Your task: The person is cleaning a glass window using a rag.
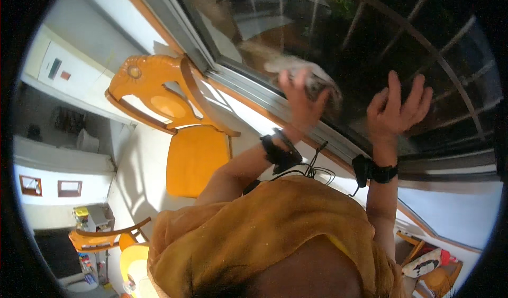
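Note:
A large dark window pane point(349, 60) with curved metal bars behind it fills the upper part of the head view. My left hand point(303, 95) is at the lower part of the glass, blurred, with a pale crumpled cloth point(313, 74) under its fingers against the pane. To the right, my right hand point(401, 103) is raised before the glass with its fingers apart and nothing in it. Black straps with small devices circle both wrists, and black cables hang between them.
A carved wooden chair point(198, 159) stands at my left beside the window's metal sill track point(246, 86). Another wooden chair point(95, 238) and a shelf of goods point(97, 216) are at lower left. A cushion point(422, 264) lies on wooden furniture at lower right.

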`<action>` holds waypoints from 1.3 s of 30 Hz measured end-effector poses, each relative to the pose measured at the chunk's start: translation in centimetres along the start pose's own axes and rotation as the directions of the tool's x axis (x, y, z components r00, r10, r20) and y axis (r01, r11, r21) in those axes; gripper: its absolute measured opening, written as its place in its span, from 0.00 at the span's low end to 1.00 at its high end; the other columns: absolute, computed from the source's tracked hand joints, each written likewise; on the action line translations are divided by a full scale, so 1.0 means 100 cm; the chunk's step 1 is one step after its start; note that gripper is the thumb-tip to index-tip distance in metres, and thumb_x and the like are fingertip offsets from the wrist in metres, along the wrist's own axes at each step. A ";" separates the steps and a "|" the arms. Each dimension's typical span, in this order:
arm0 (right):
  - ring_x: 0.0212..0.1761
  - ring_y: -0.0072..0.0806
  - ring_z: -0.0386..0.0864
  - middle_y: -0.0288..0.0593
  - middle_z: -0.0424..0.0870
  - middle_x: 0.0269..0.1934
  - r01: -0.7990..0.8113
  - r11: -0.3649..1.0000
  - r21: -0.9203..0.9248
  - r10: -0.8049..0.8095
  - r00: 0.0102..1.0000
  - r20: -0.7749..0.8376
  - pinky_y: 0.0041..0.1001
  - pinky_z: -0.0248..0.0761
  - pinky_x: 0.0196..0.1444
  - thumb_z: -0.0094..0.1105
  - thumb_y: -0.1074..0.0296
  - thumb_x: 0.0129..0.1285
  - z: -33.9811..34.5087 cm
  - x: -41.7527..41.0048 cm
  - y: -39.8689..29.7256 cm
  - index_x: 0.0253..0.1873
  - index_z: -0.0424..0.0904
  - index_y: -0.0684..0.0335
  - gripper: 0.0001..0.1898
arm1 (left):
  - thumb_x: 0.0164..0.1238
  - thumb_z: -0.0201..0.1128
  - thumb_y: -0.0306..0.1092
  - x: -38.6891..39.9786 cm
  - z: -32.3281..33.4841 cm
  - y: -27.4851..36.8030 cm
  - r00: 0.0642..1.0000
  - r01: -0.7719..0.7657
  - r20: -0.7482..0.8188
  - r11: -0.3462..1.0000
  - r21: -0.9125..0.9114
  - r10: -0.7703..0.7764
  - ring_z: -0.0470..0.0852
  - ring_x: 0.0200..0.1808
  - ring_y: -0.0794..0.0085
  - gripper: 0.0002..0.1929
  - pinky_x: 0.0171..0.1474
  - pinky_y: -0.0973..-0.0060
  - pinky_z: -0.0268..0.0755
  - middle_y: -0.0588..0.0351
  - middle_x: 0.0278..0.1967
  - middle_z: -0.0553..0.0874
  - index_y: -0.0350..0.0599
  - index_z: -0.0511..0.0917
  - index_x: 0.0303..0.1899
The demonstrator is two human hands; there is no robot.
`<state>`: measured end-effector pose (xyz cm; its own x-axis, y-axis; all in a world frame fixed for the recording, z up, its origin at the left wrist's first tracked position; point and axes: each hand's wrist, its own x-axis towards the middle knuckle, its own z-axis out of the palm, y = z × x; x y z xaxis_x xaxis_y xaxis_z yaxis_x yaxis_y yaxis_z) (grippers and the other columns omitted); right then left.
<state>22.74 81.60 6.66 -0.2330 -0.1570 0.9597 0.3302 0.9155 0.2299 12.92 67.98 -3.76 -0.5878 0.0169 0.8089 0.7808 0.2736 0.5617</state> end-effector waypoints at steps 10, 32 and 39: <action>0.64 0.55 0.61 0.54 0.68 0.62 -0.007 1.000 -0.025 0.007 1.000 0.001 0.46 0.56 0.65 0.54 0.71 0.59 -0.002 0.000 -0.004 0.50 0.81 0.51 0.15 | 0.65 0.51 0.26 0.040 -0.045 -0.164 0.952 0.280 -0.144 0.959 0.049 -0.270 0.54 0.70 0.49 0.28 0.71 0.64 0.43 0.37 0.66 0.60 0.35 0.55 0.66; 0.65 0.55 0.59 0.54 0.67 0.62 0.012 1.000 -0.017 -0.012 1.000 0.025 0.48 0.57 0.65 0.55 0.71 0.57 -0.005 -0.001 0.000 0.48 0.82 0.52 0.14 | 0.60 0.55 0.32 -0.003 -0.066 -0.214 0.754 0.534 0.160 0.736 0.416 -0.637 0.69 0.57 0.43 0.30 0.63 0.58 0.59 0.38 0.61 0.69 0.36 0.59 0.64; 0.65 0.55 0.60 0.56 0.67 0.62 0.023 0.999 -0.029 -0.023 1.000 -0.005 0.50 0.55 0.65 0.53 0.69 0.61 -0.003 0.000 -0.001 0.47 0.81 0.54 0.11 | 0.61 0.54 0.34 0.027 -0.096 -0.276 0.781 0.518 0.151 0.764 0.384 -0.606 0.69 0.58 0.41 0.28 0.60 0.58 0.62 0.38 0.60 0.70 0.37 0.61 0.63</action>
<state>23.02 81.36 6.67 -0.2358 -0.1802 0.9550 0.3509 0.9006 0.2566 -8.17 51.25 -15.38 -0.9642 -0.0071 0.2650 0.2105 0.5872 0.7816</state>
